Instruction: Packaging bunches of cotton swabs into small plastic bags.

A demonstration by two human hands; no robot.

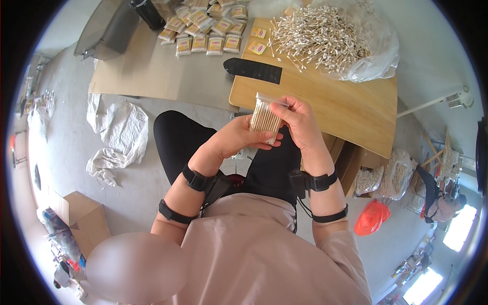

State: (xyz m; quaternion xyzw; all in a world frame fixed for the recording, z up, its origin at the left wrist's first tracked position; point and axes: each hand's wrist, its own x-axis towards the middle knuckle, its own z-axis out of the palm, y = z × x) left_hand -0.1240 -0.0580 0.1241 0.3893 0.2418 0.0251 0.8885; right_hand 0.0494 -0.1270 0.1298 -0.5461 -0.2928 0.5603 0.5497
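A clear packet of cotton swabs is held up in front of me, its wooden sticks standing side by side. My left hand wraps round its lower part, with fingers curled at the bottom edge. At the packet's upper right, my right hand pinches the plastic near the top opening between thumb and fingers. Beyond the hands, a black flat strip lies across the tabletops. A big heap of loose cotton swabs spreads over the wooden table, with two small yellow cards beside it.
Filled swab packets are piled on the grey-brown table at the far left. A grey bin and a black bottle stand there. White sheeting and a cardboard box lie left; a red bag sits right.
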